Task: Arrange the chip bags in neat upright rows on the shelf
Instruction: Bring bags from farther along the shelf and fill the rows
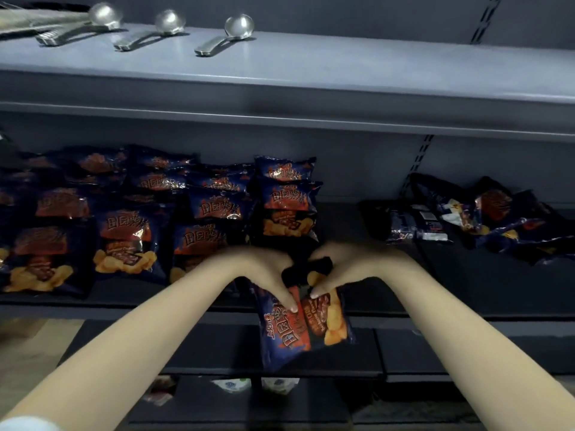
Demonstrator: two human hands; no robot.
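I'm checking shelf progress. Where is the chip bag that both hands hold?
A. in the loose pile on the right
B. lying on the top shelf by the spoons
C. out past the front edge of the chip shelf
C: the held chip bag hangs below the chip shelf edge, gripped by the left hand and right hand.

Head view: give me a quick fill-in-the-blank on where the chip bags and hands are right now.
1. The held bag is gripped by ____ hands, left hand and right hand.
2. The loose pile lies to the ____ of the rows.
3. The top shelf holds three metal ____.
4. The held bag hangs in front of the shelf edge, not yet ____ it.

Missing words: both; right; spoons; on
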